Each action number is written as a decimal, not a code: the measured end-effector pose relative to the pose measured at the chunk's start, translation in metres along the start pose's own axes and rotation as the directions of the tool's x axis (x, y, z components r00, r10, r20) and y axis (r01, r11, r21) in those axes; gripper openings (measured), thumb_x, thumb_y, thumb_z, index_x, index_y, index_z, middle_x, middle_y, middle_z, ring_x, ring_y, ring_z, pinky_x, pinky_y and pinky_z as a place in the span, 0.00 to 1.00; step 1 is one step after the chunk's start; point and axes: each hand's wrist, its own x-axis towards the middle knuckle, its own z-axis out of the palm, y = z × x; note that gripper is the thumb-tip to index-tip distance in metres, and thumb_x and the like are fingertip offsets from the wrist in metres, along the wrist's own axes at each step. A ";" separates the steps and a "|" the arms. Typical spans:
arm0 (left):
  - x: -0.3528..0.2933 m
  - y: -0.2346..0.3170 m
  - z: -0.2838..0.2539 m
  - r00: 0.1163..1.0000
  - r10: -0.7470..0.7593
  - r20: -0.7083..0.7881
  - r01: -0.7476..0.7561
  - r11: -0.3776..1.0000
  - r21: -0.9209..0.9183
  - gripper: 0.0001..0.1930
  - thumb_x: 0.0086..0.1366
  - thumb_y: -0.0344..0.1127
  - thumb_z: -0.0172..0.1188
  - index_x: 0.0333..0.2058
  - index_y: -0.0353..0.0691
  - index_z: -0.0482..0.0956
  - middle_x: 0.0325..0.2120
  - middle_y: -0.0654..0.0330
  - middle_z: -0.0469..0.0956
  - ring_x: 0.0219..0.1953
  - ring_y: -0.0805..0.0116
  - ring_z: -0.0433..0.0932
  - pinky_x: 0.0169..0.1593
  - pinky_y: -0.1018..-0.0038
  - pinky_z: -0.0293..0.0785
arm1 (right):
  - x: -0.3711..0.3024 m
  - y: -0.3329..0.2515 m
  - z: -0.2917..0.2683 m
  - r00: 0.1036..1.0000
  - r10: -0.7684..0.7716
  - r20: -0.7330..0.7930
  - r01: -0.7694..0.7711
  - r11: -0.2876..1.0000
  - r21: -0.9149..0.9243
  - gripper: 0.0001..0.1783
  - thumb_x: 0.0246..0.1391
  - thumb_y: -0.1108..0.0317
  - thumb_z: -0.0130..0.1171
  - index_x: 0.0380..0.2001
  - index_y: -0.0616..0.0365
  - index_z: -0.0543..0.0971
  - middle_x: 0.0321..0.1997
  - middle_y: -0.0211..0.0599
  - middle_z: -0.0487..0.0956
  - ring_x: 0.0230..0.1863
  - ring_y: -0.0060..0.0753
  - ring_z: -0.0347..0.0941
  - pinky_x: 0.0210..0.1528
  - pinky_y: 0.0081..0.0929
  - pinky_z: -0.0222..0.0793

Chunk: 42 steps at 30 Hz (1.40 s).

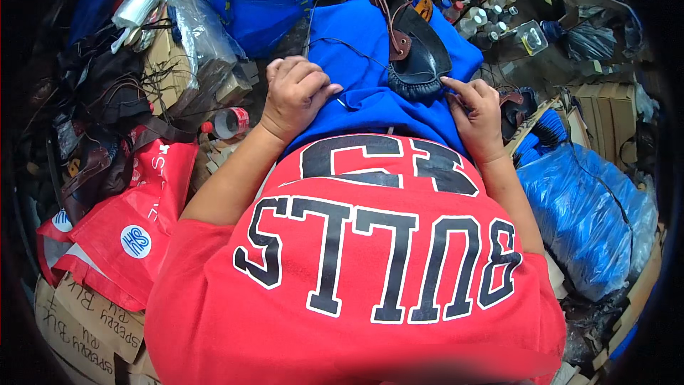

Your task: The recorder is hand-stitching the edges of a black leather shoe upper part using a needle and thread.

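Note:
A black leather moccasin shoe with a gathered toe seam and brown collar lies on the blue cloth over my lap, its toe toward me. My left hand is closed in a pinch over the cloth, left of the shoe and apart from it; what its fingers hold is hidden. My right hand is beside the toe, its fingers curled and the index fingertip at the toe's right edge. Whatever it pinches is too small to make out. A dark thread curves across the cloth to the shoe.
Left are a red bag, a bottle with a red label and cardboard. A blue bag lies ahead. Several small bottles stand at far right. A plastic-wrapped blue bundle lies by my right arm.

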 end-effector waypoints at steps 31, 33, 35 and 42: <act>0.006 -0.008 -0.024 0.970 -0.205 0.129 0.237 0.914 -0.330 0.07 0.51 0.21 0.61 0.29 0.39 0.79 0.30 0.58 0.77 0.35 0.61 0.74 0.42 0.70 0.69 | 0.007 0.002 0.002 0.995 0.011 0.094 -0.012 1.000 0.007 0.18 0.46 0.73 0.60 0.43 0.46 0.80 0.24 0.30 0.69 0.29 0.32 0.68 0.40 0.31 0.58; 0.024 0.003 -0.013 0.977 -0.185 0.103 0.210 0.905 -0.369 0.06 0.50 0.23 0.61 0.28 0.40 0.80 0.30 0.61 0.78 0.34 0.62 0.74 0.40 0.70 0.68 | 0.007 0.001 0.001 0.995 0.012 0.094 -0.013 1.000 0.006 0.19 0.45 0.73 0.60 0.43 0.46 0.80 0.24 0.30 0.69 0.29 0.32 0.68 0.40 0.31 0.58; 0.039 0.016 0.003 0.978 -0.023 0.208 0.099 0.926 -0.363 0.05 0.49 0.28 0.63 0.27 0.44 0.81 0.27 0.65 0.77 0.33 0.64 0.73 0.40 0.70 0.65 | 0.007 0.000 0.001 0.994 0.004 0.108 -0.003 1.000 -0.002 0.19 0.45 0.73 0.60 0.43 0.46 0.80 0.24 0.31 0.69 0.29 0.32 0.68 0.41 0.31 0.57; 0.066 0.028 0.043 0.965 -0.068 0.252 0.093 0.991 -0.091 0.06 0.50 0.35 0.65 0.29 0.53 0.83 0.22 0.69 0.74 0.33 0.69 0.70 0.41 0.69 0.58 | 0.008 0.007 -0.002 0.962 0.169 0.212 -0.214 0.954 0.210 0.18 0.46 0.76 0.59 0.42 0.47 0.81 0.25 0.34 0.69 0.27 0.31 0.67 0.34 0.27 0.63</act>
